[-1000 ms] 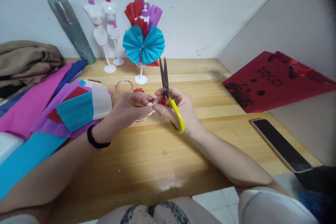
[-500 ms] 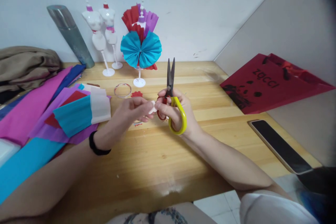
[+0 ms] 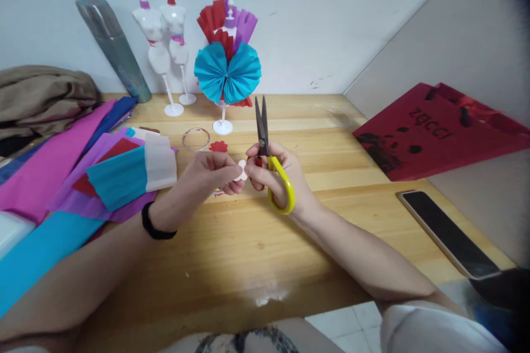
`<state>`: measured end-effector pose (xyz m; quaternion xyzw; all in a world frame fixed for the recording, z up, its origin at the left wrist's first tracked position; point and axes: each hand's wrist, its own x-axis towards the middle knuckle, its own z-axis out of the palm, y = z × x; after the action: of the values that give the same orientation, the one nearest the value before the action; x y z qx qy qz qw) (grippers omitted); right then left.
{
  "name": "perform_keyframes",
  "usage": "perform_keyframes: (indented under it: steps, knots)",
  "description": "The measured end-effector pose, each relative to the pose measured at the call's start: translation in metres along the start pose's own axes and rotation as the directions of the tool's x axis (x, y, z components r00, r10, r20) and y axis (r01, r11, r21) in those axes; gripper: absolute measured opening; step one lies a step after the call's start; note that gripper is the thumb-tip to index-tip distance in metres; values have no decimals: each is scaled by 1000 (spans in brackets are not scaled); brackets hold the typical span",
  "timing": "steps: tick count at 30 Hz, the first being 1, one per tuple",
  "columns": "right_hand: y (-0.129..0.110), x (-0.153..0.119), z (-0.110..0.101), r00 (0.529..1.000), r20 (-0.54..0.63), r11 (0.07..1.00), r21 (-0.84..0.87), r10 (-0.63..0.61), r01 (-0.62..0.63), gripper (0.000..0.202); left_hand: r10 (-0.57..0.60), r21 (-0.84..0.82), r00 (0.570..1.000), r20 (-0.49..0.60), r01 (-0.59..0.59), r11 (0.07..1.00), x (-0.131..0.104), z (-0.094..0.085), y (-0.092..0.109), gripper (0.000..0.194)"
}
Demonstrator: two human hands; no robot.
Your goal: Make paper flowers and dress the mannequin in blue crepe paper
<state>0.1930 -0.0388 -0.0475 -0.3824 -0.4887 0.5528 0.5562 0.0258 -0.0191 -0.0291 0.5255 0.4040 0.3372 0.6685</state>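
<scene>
Between thumb and fingers, my left hand (image 3: 211,174) pinches a small white paper flower (image 3: 242,170). My right hand (image 3: 281,176) is wrapped around the yellow and red handles of scissors (image 3: 281,185), whose blades point up, slightly apart. The right thumb and a fingertip are at the flower's right edge. Behind my hands, a red paper flower (image 3: 218,146) lies on the wooden table (image 3: 256,253), beside a clear ring (image 3: 196,139). A mannequin stand (image 3: 222,127) behind them wears blue, red and purple pleated paper.
Two white mannequins (image 3: 159,58) and a tilted flask (image 3: 114,47) stand at the back left. Coloured crepe paper (image 3: 118,176) and brown cloth (image 3: 45,99) cover the left side. A red bag (image 3: 439,132) leans at right near a phone (image 3: 451,234).
The view has shifted slightly. The scissors have tilted a little to the left, and more of the white flower shows between my hands.
</scene>
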Motion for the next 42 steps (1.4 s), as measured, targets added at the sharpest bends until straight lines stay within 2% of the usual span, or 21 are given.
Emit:
perform_keyframes:
  steps: [4,7,12,19,23,27,31,34,40,42]
  knots:
    - [1,1,1,996,-90,1000,3,14,-13,35,-10,-144,1000,13,12,989,1,0,-4,43]
    - [1,-1,1,997,-83,1000,11,2,-1,36,28,-84,1000,-3,-28,996,-1,5,-6,29]
    - [4,-5,2,998,-46,999,17,48,-47,36,61,-46,988,-145,-68,997,-5,14,-2,17]
    - [5,-5,2,999,-31,999,17,30,-30,33,34,-85,995,-94,-42,996,-4,8,-5,14]
    - [7,-5,2,996,-88,999,-4,-33,33,31,11,-131,1000,-21,-13,991,-4,9,-10,17]
    - [7,-6,3,990,-120,997,-6,-76,75,30,38,-106,994,-107,-49,993,-6,15,-11,16]
    - [7,-8,3,994,-104,1000,-10,-23,22,32,59,-104,986,-156,-76,992,-6,17,-10,21]
    - [6,-8,1,996,-89,1000,-12,-13,12,32,39,-88,988,-148,-52,995,-6,16,-6,20]
    - [1,-5,-1,994,-50,994,-52,-96,93,31,8,68,996,-93,-1,998,-6,13,-2,16]
    - [1,-4,-1,995,-55,995,-61,-85,82,30,-3,54,998,-60,6,999,-6,11,-3,17]
